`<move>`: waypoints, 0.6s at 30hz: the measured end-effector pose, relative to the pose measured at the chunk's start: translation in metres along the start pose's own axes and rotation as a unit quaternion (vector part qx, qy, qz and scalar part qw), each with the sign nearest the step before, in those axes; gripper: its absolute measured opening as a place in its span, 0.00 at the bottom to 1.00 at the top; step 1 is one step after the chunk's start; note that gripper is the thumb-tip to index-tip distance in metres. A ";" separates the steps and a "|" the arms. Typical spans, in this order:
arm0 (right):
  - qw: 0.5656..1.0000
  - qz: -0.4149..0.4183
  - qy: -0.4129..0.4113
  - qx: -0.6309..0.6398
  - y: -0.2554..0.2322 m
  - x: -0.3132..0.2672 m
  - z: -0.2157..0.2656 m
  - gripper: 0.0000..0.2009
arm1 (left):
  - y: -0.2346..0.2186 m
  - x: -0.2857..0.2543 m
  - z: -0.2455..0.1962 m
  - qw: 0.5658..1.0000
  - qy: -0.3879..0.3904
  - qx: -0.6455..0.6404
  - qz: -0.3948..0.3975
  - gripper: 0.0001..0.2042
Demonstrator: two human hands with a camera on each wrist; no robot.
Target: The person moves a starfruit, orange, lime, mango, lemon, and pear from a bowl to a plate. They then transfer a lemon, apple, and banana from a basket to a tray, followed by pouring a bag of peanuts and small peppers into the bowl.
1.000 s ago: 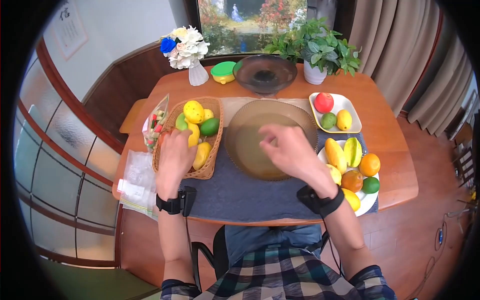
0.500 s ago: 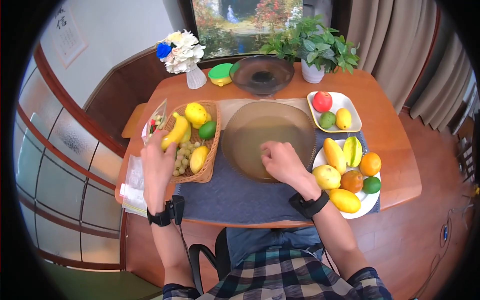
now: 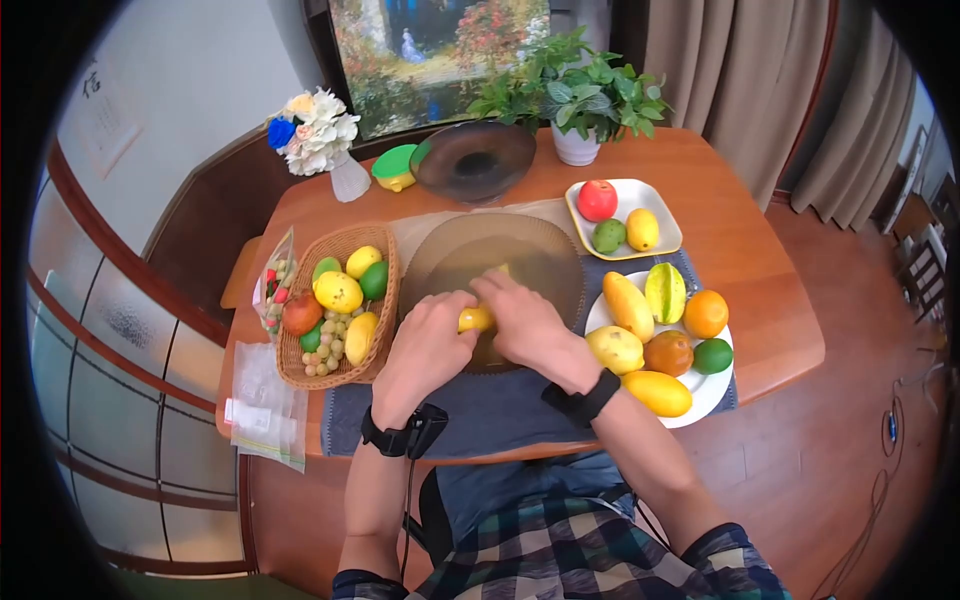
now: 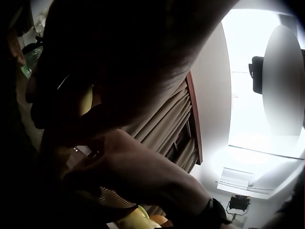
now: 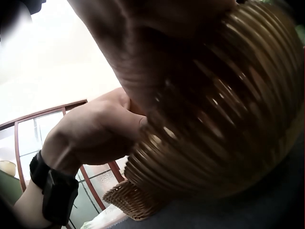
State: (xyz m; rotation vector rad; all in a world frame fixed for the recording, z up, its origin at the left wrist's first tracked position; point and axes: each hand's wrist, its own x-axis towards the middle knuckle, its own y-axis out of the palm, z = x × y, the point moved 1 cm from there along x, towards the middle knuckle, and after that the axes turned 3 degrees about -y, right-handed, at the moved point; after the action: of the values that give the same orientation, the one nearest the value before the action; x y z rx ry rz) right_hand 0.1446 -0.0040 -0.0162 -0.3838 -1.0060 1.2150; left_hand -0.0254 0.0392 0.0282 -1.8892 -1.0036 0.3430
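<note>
Over the large brown glass bowl (image 3: 550, 250), a yellow banana (image 3: 476, 319) is held between both hands. My left hand (image 3: 428, 342) grips its near part, coming from the left. My right hand (image 3: 527, 320) has its fingers bent over the banana from the right, close to the left hand. Much of the fruit is hidden under the fingers. In the right wrist view the bowl's ribbed side (image 5: 228, 105) overlaps the right hand. To the left stands a wicker basket (image 3: 290, 362) with an apple, grapes (image 3: 322, 352), lemons and other fruit.
A white plate (image 3: 712, 392) with mangoes, an orange and a cut star fruit lies right; a square dish (image 3: 660, 200) with three fruits sits behind it. Along the back are a dark glass dish (image 3: 440, 170), a green-lidded box (image 3: 394, 165), flowers and a plant. Plastic bags (image 3: 268, 400) lie left.
My left hand lifted the banana out of the basket and carried it right, over the bowl. The right hand moved in to meet it there. The head view has shifted.
</note>
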 end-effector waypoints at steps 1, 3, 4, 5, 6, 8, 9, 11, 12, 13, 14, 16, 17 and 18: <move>0.998 0.060 0.012 -0.012 0.004 -0.001 -0.004 0.17 | 0.002 0.002 -0.002 1.000 0.009 0.014 0.008 0.15; 0.990 0.130 0.017 -0.050 0.019 -0.003 -0.017 0.16 | 0.005 0.004 -0.003 0.997 0.003 0.063 0.033 0.17; 0.990 0.125 0.022 -0.055 0.019 -0.003 -0.016 0.16 | 0.007 0.004 -0.002 0.992 -0.012 0.110 0.056 0.18; 0.985 0.149 0.031 -0.078 0.019 -0.003 -0.014 0.16 | 0.015 0.005 0.005 0.990 -0.004 0.124 0.063 0.20; 0.979 0.174 0.039 -0.101 0.020 -0.004 -0.012 0.16 | 0.020 0.005 0.007 0.990 0.000 0.122 0.065 0.20; 0.978 0.167 0.047 -0.114 0.020 -0.007 -0.009 0.17 | 0.025 0.004 0.009 0.987 0.000 0.156 0.045 0.18; 0.980 0.144 0.051 -0.126 0.019 -0.009 -0.006 0.17 | 0.028 0.004 0.010 0.987 0.000 0.155 0.045 0.18; 0.982 0.121 0.054 -0.136 0.016 -0.009 -0.001 0.17 | 0.033 0.005 0.013 0.982 -0.009 0.185 0.043 0.19; 0.979 0.114 0.074 -0.150 0.015 -0.008 0.000 0.16 | 0.035 0.006 0.013 0.982 -0.010 0.184 0.043 0.19; 0.976 0.108 0.093 -0.163 0.016 -0.008 0.001 0.16 | 0.036 0.006 0.014 0.979 0.002 0.202 0.028 0.19; 0.976 0.112 0.092 -0.162 0.017 -0.008 0.000 0.16 | 0.037 0.005 0.014 0.975 0.014 0.220 0.012 0.18; 0.975 0.140 0.061 -0.164 0.020 -0.008 -0.006 0.15 | 0.039 0.004 0.015 0.976 0.038 0.216 -0.003 0.18; 0.974 0.142 0.059 -0.164 0.025 -0.009 -0.012 0.15 | 0.040 0.004 0.015 0.975 0.065 0.212 -0.019 0.17; 0.978 0.133 0.050 -0.155 0.032 -0.010 -0.020 0.15 | 0.043 0.005 0.017 0.975 0.063 0.212 -0.020 0.17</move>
State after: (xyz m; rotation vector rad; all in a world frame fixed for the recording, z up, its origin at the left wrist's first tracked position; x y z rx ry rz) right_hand 0.1414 0.0032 -0.0539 -0.8380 -1.0816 1.2625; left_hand -0.0110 0.0437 -0.0155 -1.4832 -0.8092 0.3757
